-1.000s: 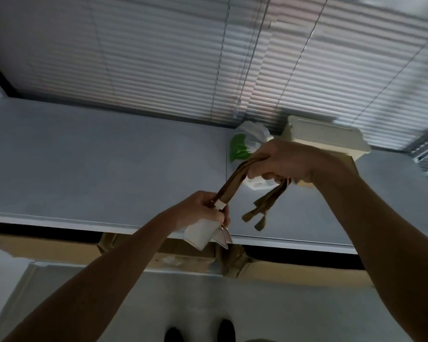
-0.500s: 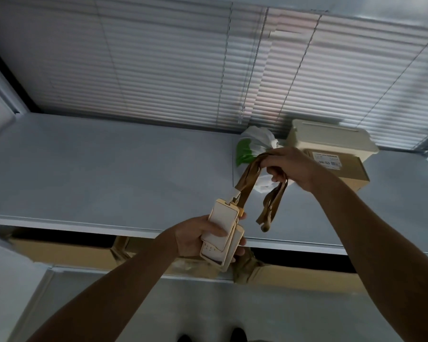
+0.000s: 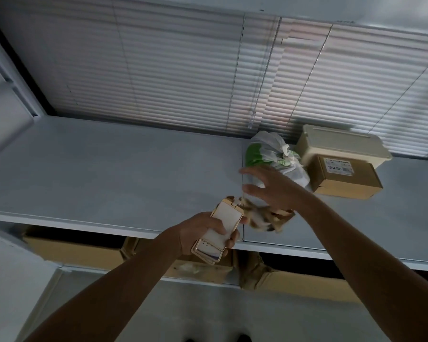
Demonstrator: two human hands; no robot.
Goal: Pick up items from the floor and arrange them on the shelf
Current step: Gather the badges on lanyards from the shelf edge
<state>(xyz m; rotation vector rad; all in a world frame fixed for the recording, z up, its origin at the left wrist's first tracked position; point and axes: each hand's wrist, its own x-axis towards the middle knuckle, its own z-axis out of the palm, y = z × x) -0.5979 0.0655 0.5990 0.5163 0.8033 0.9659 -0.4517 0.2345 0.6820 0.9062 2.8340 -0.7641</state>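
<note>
My left hand [image 3: 205, 234] grips a cream badge holder [image 3: 221, 224] with gold edging, held over the front edge of the white shelf [image 3: 109, 174]. Its brown lanyard strap [image 3: 265, 217] lies bunched and blurred on the shelf just right of the holder. My right hand [image 3: 273, 187] hovers above the strap with fingers spread, holding nothing.
A white and green plastic bag [image 3: 272, 154] sits at the back of the shelf, beside a cardboard box [image 3: 344, 177] with a cream lidded container [image 3: 341, 144] on top. Closed blinds [image 3: 208, 77] hang behind. Cardboard boxes [image 3: 74, 250] fill the level below.
My right hand has let go of the brown strap, which dropped into a heap on the shelf, and its fingers opened. My left hand kept the badge holder and shifted slightly forward.
</note>
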